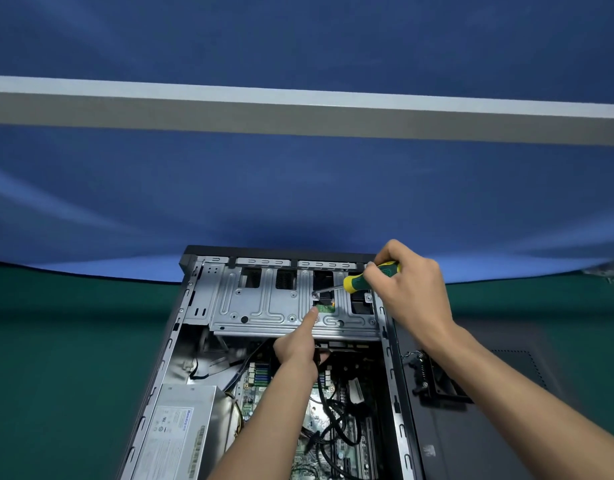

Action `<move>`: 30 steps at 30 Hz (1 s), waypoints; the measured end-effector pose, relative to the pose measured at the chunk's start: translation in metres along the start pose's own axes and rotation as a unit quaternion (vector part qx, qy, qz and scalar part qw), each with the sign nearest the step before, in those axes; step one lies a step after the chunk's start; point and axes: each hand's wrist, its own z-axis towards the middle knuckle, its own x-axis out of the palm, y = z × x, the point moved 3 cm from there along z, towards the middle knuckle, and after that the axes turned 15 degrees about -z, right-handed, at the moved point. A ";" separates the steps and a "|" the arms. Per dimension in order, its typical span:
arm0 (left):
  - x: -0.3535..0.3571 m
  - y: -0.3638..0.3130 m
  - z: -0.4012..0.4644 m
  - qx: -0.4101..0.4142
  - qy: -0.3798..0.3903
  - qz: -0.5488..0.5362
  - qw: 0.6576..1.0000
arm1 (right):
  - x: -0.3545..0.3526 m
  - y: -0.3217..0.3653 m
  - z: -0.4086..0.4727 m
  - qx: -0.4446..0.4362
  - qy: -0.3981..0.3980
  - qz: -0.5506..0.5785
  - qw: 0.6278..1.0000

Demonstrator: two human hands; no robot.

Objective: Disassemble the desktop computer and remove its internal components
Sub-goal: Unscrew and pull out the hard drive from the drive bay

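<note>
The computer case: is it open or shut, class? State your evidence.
Open. The case has no side panel on top, so the motherboard, power supply and metal drive cage are all exposed.

Drive cage (264, 306) behind motherboard (319, 410); power supply (181, 431) left, inside case (390, 375).
</note>
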 end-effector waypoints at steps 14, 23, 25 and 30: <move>-0.001 0.004 0.007 0.008 0.009 -0.010 1.000 | -0.005 0.009 0.005 -0.010 0.005 -0.016 1.000; -0.002 0.004 0.007 0.005 0.012 0.001 1.000 | -0.008 0.037 0.049 0.037 0.090 -0.184 0.978; -0.004 0.002 0.006 0.009 0.013 0.020 1.000 | -0.005 0.051 0.060 0.044 0.099 -0.242 0.964; -0.011 -0.002 0.002 0.010 0.050 0.126 0.991 | 0.004 0.077 0.071 0.012 0.119 -0.309 0.943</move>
